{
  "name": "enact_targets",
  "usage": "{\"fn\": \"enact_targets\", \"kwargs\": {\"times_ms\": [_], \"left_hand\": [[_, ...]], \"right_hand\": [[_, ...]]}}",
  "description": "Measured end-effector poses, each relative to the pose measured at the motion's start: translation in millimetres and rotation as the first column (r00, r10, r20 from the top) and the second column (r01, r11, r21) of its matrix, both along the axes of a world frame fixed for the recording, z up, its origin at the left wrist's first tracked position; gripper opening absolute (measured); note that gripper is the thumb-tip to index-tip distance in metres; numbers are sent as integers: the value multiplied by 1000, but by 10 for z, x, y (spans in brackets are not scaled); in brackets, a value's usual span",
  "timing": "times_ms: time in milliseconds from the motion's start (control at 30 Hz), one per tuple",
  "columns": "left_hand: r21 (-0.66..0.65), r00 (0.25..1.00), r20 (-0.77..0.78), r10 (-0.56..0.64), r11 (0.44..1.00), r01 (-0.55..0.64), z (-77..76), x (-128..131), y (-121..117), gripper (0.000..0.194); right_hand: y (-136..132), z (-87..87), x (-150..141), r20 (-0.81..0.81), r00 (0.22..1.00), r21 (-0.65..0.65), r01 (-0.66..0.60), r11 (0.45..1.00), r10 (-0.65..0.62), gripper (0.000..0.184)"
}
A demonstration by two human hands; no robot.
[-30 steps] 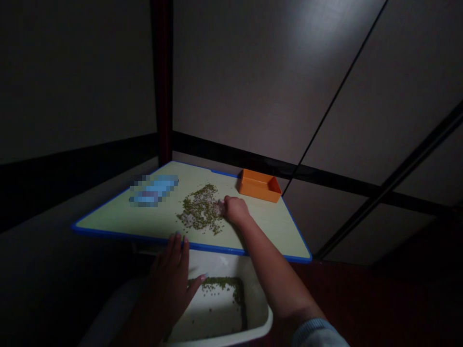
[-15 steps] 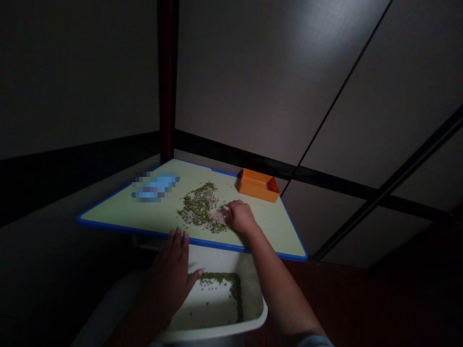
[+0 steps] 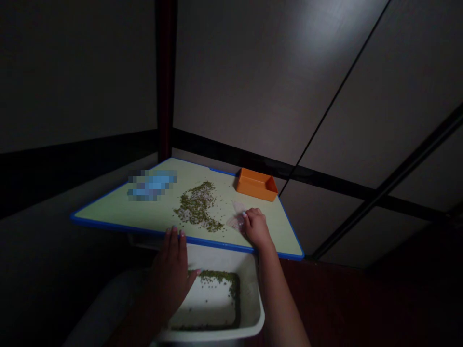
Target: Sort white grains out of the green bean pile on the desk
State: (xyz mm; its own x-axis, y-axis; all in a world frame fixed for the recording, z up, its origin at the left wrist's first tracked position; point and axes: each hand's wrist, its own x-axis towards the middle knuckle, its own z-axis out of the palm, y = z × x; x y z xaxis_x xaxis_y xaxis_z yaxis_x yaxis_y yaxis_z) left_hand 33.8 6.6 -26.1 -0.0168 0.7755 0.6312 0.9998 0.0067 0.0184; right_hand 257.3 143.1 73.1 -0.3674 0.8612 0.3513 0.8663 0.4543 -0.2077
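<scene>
Small green beans [image 3: 197, 207], apparently mung beans, lie scattered in a patch on the pale yellow board [image 3: 119, 209] with a blue rim. My right hand [image 3: 257, 226] is closed on a thin, see-through plastic piece [image 3: 236, 220], whose flat end rests on the board to the right of the beans. At the board's near edge, my left hand [image 3: 173, 265] has its fingers stretched out, their tips on the blue rim, and the thumb apart. Below it sits a white tub [image 3: 251, 294] with more green beans along the edges of its floor; my left hand covers part of it.
An orange open box [image 3: 256, 188] stands at the board's far right corner. A blurred-out blue object [image 3: 154, 185] lies on the board's left side. Dark wall panels [image 3: 246, 82] rise close behind the board.
My right hand has moved right, drawing the plastic piece away from the beans. My left hand keeps its place at the board's edge. The view has shifted slightly.
</scene>
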Motion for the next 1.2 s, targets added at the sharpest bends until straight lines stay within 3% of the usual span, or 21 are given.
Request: {"fn": "enact_targets", "kwargs": {"times_ms": [500, 800, 967, 1200], "left_hand": [[14, 997, 26, -73, 997, 73, 49, 1, -61, 83], [16, 991, 64, -115, 993, 115, 65, 27, -66, 87], [-16, 991, 74, -114, 993, 116, 88, 16, -83, 91], [-2, 988, 39, -149, 989, 149, 113, -9, -101, 92]], "right_hand": [[-95, 64, -160, 163, 986, 2, 44, 999, -44, 29], [-151, 92, -175, 209, 977, 1, -50, 999, 48, 31], [-165, 86, -146, 152, 970, -30, -185, 982, 187, 30], [-121, 11, -99, -125, 955, -108, -284, 953, 271, 35]]}}
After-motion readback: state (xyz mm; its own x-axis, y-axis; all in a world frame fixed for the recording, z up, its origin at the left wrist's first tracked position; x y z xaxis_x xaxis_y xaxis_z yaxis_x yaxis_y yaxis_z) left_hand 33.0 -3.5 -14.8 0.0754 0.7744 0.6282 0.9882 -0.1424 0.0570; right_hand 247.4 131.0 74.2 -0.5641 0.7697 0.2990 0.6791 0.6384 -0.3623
